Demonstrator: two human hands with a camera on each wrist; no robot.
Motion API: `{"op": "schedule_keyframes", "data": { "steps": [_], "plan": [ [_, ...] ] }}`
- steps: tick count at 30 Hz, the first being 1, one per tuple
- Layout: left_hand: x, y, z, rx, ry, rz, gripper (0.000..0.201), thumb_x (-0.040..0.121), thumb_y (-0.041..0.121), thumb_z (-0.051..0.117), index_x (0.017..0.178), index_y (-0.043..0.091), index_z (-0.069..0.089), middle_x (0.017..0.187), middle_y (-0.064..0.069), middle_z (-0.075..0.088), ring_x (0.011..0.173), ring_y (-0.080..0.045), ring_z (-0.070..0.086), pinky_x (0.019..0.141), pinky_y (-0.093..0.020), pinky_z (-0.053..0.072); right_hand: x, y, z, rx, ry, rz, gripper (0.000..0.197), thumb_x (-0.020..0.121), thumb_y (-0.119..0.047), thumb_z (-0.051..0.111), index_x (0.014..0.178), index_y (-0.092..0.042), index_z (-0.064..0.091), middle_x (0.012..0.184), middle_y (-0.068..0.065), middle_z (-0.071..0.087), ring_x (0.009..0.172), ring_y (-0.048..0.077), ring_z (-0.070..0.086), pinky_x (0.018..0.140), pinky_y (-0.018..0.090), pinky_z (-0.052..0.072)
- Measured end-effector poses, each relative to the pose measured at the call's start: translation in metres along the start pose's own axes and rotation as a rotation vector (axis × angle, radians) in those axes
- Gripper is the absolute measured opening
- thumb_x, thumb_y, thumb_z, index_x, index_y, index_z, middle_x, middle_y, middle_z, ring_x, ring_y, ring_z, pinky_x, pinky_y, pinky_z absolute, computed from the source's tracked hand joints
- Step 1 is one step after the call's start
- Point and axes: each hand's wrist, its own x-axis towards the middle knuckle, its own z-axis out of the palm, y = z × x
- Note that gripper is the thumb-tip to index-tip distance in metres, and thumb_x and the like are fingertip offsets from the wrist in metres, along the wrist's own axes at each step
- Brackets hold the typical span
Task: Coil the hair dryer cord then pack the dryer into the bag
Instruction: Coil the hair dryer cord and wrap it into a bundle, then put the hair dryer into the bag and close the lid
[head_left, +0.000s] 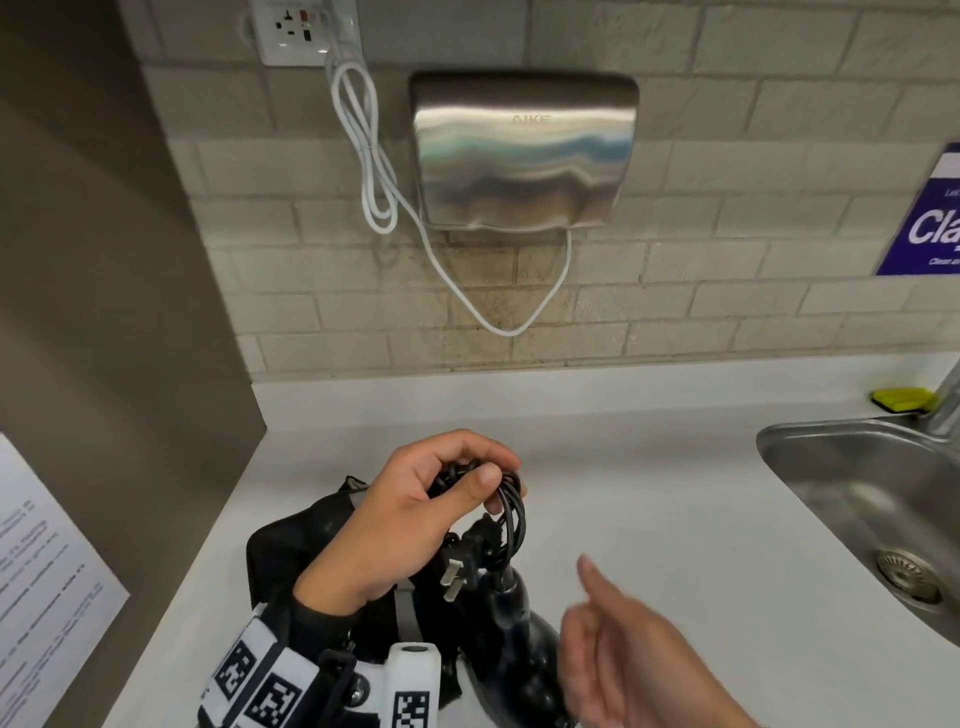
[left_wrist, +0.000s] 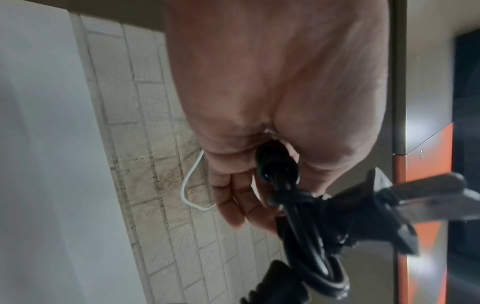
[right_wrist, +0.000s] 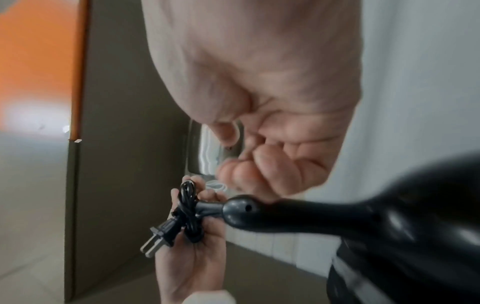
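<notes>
At lower centre, the left hand (head_left: 410, 514), palm up, grips the coiled cord (head_left: 506, 512); the right hand (head_left: 631, 657) at lower right hovers loose-fingered beside the dryer (head_left: 522, 636), holding nothing.

Legible marking: "AIKE", embossed on the upper front of the steel hand dryer (head_left: 524, 150), mounted on the tiled wall well beyond the fingers (head_left: 483, 457) of the left hand.

Partly legible: blue sign (head_left: 930, 218) on the wall, far to the right of the fingers, cut by the frame edge; large white letters "Cla" readable, smaller lines above and below blurred.

Not legible: printed sheet (head_left: 47, 577) on the panel left of the fingers; text lines too blurred to read.

Wristband (head_left: 270, 680) behind the left hand carries black-and-white square code markers, no letters.
</notes>
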Motion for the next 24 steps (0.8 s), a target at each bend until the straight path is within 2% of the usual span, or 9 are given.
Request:
{"op": "schedule_keyframes", "data": {
  "steps": [2,5,7,8,11,13,16,18,24],
  "plan": [
    [-0.001,0.001,0.001,0.005,-0.015,0.014,0.019,0.09,0.019,0.062,0.102,0.007,0.071,0.093,-0.013,0.074,0.081,-0.033,0.064,0.081,-0.024,0.052,0.0,0.019,0.0,0.131,-0.13,0.221,0.073,0.092,-0.051,0.039,0.061,0.01,0.064,0.05,0.021,0.063,0.038,0.025,0.058,0.04,0.026,0.042],
    [-0.002,0.002,0.005,0.027,-0.047,0.034,0.017,0.092,0.021,0.063,0.101,0.009,0.071,0.093,-0.009,0.075,0.082,-0.027,0.065,0.08,-0.023,0.051,0.013,0.041,0.006,0.297,-0.131,0.378,0.083,0.083,-0.055,0.044,0.107,0.023,0.061,0.091,0.039,0.068,0.07,0.042,0.071,0.061,0.036,0.057],
    [-0.004,0.004,0.008,0.063,-0.071,0.056,0.018,0.093,0.026,0.064,0.102,0.013,0.071,0.095,-0.007,0.075,0.086,-0.032,0.067,0.082,-0.024,0.051,0.024,0.048,0.009,0.443,-0.068,0.404,0.092,0.087,-0.06,0.043,0.114,0.028,0.054,0.104,0.046,0.062,0.082,0.051,0.069,0.068,0.047,0.059],
    [-0.005,0.005,0.008,0.087,-0.079,0.072,0.019,0.092,0.029,0.063,0.102,0.014,0.071,0.096,-0.006,0.075,0.089,-0.031,0.068,0.084,-0.024,0.051,0.028,0.046,0.014,0.502,-0.036,0.409,0.092,0.089,-0.061,0.042,0.109,0.029,0.057,0.098,0.045,0.063,0.075,0.051,0.069,0.064,0.048,0.06],
    [-0.011,0.009,0.004,0.145,-0.083,0.12,0.022,0.09,0.029,0.063,0.101,0.012,0.071,0.098,-0.005,0.075,0.096,-0.021,0.07,0.088,-0.024,0.051,0.034,0.038,0.03,0.662,0.034,0.293,0.075,0.094,-0.048,0.049,0.082,0.023,0.068,0.078,0.036,0.068,0.05,0.041,0.068,0.048,0.044,0.058],
    [-0.018,0.01,0.0,0.177,-0.106,0.132,0.019,0.09,0.025,0.064,0.101,0.012,0.071,0.099,-0.003,0.076,0.099,-0.02,0.07,0.09,-0.027,0.052,0.036,0.031,0.036,0.728,0.086,0.214,0.055,0.096,-0.032,0.052,0.078,0.018,0.069,0.076,0.032,0.069,0.047,0.036,0.068,0.044,0.041,0.058],
    [-0.031,0.005,-0.01,0.212,-0.138,0.114,0.014,0.091,0.02,0.066,0.103,0.018,0.071,0.103,-0.001,0.075,0.103,-0.021,0.07,0.092,-0.033,0.054,0.04,0.024,0.031,0.686,0.13,0.137,0.034,0.09,-0.019,0.058,0.101,0.012,0.064,0.082,0.029,0.071,0.052,0.032,0.07,0.046,0.036,0.06],
    [-0.04,-0.001,-0.018,0.211,-0.129,0.094,0.016,0.09,0.015,0.068,0.104,0.021,0.072,0.105,0.001,0.075,0.105,-0.021,0.07,0.092,-0.029,0.053,0.04,0.021,0.022,0.616,0.148,0.062,0.039,0.083,-0.018,0.062,0.112,0.007,0.061,0.089,0.028,0.073,0.06,0.031,0.073,0.055,0.037,0.062],
    [-0.058,-0.023,-0.03,0.191,-0.088,-0.028,0.021,0.087,0.011,0.071,0.104,0.023,0.073,0.108,0.0,0.076,0.11,-0.019,0.068,0.099,-0.033,0.051,0.037,0.006,-0.004,0.411,0.203,-0.177,0.034,0.089,-0.025,0.057,0.111,0.001,0.06,0.105,0.03,0.071,0.084,0.034,0.075,0.062,0.037,0.063]
  ]
}}
